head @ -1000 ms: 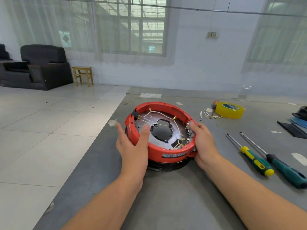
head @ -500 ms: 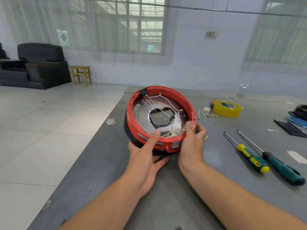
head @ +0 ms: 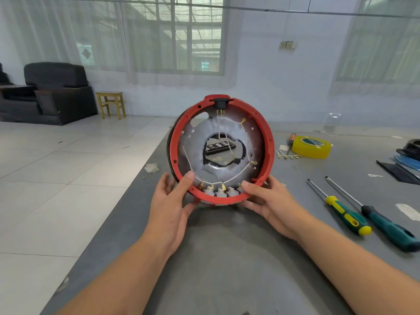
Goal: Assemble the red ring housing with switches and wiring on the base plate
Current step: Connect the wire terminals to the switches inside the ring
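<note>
The red ring housing (head: 268,142) stands tipped up on its lower edge on the grey table, its inside facing me. Inside it sits the silver base plate (head: 193,153) with a central hole, white wires (head: 229,179) and several switches (head: 218,192) along the bottom rim. A black socket (head: 220,103) sits at the top of the ring. My left hand (head: 172,198) grips the lower left rim, thumb inside. My right hand (head: 266,196) grips the lower right rim, thumb over the edge.
Two screwdrivers (head: 347,215) (head: 386,226) lie to the right. A yellow tape roll (head: 311,146), an orange-handled screwdriver (head: 290,140) and loose terminals (head: 286,155) lie behind them. Black and blue parts (head: 406,160) are at the far right edge. The table's left edge (head: 127,192) drops to tiled floor.
The housing lay flat on the table a second ago. Both hands have tilted it up onto its near edge until it faces me, sliding to the lower rim.
</note>
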{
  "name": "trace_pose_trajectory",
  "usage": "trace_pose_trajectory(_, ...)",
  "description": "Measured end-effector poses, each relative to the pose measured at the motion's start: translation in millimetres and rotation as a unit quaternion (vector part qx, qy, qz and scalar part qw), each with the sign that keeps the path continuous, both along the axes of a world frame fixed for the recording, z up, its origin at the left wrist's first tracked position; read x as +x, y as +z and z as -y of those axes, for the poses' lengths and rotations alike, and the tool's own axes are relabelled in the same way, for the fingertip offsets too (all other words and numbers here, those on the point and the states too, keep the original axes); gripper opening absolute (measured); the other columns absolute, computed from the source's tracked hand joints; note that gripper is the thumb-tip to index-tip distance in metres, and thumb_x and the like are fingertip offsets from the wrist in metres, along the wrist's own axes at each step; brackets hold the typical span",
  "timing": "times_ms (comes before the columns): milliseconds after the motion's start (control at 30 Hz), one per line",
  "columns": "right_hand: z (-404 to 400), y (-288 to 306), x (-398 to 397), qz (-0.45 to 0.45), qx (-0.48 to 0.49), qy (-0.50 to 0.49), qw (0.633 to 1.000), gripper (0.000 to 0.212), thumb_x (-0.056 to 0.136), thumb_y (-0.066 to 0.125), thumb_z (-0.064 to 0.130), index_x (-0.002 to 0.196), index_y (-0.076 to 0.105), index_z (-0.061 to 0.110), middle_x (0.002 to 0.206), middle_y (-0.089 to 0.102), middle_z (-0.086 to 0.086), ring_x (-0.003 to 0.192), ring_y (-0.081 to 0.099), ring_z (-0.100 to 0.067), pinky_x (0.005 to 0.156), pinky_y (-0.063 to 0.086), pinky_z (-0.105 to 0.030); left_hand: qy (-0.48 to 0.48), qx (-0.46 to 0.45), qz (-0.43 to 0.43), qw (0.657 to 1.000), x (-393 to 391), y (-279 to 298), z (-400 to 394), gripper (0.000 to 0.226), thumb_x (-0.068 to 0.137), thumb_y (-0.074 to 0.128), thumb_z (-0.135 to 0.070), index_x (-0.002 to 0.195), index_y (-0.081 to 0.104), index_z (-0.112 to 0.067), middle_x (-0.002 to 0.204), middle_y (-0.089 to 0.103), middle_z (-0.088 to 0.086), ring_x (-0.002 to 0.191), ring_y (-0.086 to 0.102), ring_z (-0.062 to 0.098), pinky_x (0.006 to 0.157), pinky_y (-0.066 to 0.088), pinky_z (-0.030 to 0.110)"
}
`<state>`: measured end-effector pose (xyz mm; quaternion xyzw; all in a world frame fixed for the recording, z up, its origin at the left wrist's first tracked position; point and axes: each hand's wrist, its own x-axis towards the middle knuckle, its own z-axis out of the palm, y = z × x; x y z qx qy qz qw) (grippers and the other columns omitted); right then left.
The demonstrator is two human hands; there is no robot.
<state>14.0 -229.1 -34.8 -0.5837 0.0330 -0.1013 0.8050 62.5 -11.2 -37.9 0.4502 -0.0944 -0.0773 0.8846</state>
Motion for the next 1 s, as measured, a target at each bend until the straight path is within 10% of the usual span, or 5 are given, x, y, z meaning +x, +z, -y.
trace_pose_trajectory(267,-19,-14,5,0.046,0.06,-0.002,0.997,0.041,0.085,0.08,0.009,0.122,0.061,0.008,0.112,0.075,-0.013,0.106,0.074,-0.031,0.084,0.061,-0.038,-0.129,-0.013,-0.021,0.991,-4,-14,12,0.104,0.08,0.081,-0.001,0.15,0.029,-0.059,0.128,0.074,0.013,0.117,0.072,0.038,0.104,0.055,0.053)
trace_pose_trajectory(500,-28,-12,2,0.049,-0.154,-0.122,0.979,0.092,0.081,0.087,0.03,0.156,0.032,0.027,0.15,0.053,0.007,0.133,0.057,-0.015,0.11,0.049,-0.045,-0.095,-0.03,-0.068,0.993,-1,-15,12,0.096,0.077,0.075,0.016,0.145,0.038,-0.04,0.12,0.075,0.022,0.105,0.074,0.049,0.084,0.062,0.059)
trace_pose_trajectory(633,-24,11,-7,0.183,-0.403,-0.383,0.811,0.075,0.088,0.07,0.044,0.151,0.034,0.024,0.157,0.03,0.008,0.146,0.033,-0.016,0.122,0.027,-0.043,-0.079,-0.026,-0.082,0.993,3,-17,13,0.086,0.082,0.07,0.022,0.144,0.042,-0.031,0.115,0.078,0.018,0.102,0.076,0.045,0.078,0.065,0.053)
trace_pose_trajectory(800,-29,28,-8,0.273,-0.688,-0.263,0.619,0.007,0.091,0.068,0.026,0.098,0.069,0.027,0.108,0.065,0.011,0.101,0.06,-0.017,0.09,0.034,-0.038,-0.089,0.001,-0.067,0.994,1,-18,14,0.085,0.08,0.073,0.02,0.141,0.043,-0.031,0.118,0.075,0.023,0.105,0.075,0.044,0.082,0.064,0.053)
trace_pose_trajectory(1000,-39,27,-2,0.176,-0.773,-0.193,0.578,0.014,0.097,0.056,0.034,0.096,0.07,0.034,0.1,0.065,0.013,0.095,0.058,-0.016,0.083,0.026,-0.041,-0.113,-0.005,-0.043,0.993,1,-21,14,0.091,0.08,0.075,0.02,0.141,0.042,-0.039,0.123,0.072,0.026,0.11,0.073,0.045,0.084,0.063,0.054)
